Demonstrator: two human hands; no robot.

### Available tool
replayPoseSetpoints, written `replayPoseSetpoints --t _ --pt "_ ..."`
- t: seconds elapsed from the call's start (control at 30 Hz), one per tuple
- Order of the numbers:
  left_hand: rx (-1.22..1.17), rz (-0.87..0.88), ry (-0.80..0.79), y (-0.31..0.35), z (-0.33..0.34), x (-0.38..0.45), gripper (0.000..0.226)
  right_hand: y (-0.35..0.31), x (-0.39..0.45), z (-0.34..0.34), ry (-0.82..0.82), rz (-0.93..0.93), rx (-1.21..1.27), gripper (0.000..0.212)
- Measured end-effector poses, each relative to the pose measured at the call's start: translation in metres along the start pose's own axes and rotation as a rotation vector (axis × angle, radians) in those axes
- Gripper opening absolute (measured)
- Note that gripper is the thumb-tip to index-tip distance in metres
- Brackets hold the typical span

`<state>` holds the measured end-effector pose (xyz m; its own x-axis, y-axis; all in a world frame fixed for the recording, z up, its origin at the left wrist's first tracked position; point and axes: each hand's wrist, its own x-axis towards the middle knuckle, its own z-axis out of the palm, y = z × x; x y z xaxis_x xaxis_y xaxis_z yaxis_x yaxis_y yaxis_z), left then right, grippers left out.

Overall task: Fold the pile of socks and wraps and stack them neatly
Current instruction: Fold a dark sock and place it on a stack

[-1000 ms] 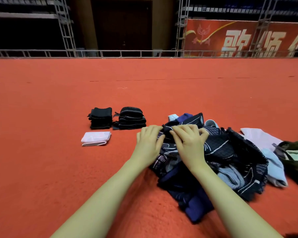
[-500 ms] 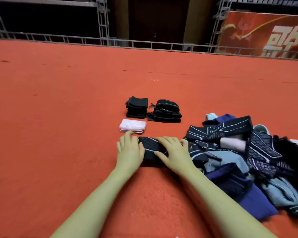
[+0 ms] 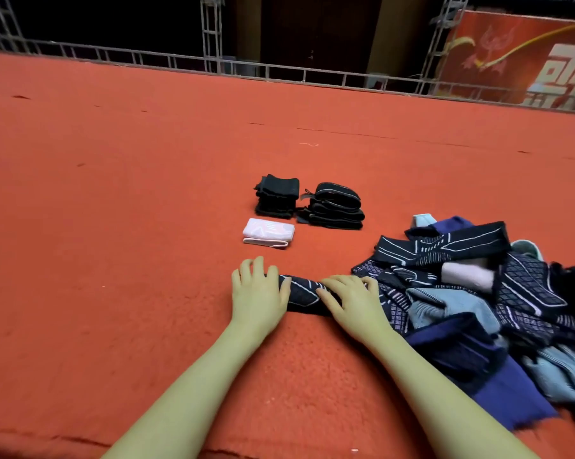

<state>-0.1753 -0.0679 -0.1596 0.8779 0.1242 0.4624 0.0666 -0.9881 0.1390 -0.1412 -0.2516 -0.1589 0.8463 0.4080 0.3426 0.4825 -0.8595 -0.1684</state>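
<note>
step: flattening patterned sock (image 3: 301, 293) on carpet (image 3: 147, 226), beside pile (image 3: 478, 309) | grip: your left hand (image 3: 258, 293) and right hand (image 3: 354, 299) pressed it, fingers apparently straight | advice: you needed edges squared before folding

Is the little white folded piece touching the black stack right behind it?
Apart. In the head view a strip of bare red carpet shows between the white folded piece and the plain black stack behind it.
</note>
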Motion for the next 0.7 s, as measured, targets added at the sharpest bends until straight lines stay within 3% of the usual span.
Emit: replayPoseSetpoints --t 0.13,0.23,0.3,0.43,0.57,0.7 --pt "-0.058 0.179 0.085 -0.004 0.011 -0.002 0.011 -0.002 -0.005 0.010 0.153 -0.071 0.037 0.042" --pt "-0.135 0.156 0.205 -0.005 0.010 0.001 0.016 -0.010 -0.002 0.013 0.334 -0.080 0.023 0.029" --pt "-0.125 0.153 0.253 -0.006 0.004 0.007 0.019 -0.014 0.004 0.010 0.363 -0.082 0.040 0.029" --pt "0.006 0.116 0.104 -0.013 0.005 0.017 0.028 -0.013 0.013 0.009 0.103 0.013 0.013 0.052" --pt "0.044 0.154 0.011 -0.008 0.007 0.019 0.035 0.009 0.017 0.005 0.086 0.172 -0.044 0.032" --pt "0.021 0.161 -0.184 0.011 0.010 0.027 0.048 0.017 0.025 0.003 -0.143 0.209 -0.079 0.045"
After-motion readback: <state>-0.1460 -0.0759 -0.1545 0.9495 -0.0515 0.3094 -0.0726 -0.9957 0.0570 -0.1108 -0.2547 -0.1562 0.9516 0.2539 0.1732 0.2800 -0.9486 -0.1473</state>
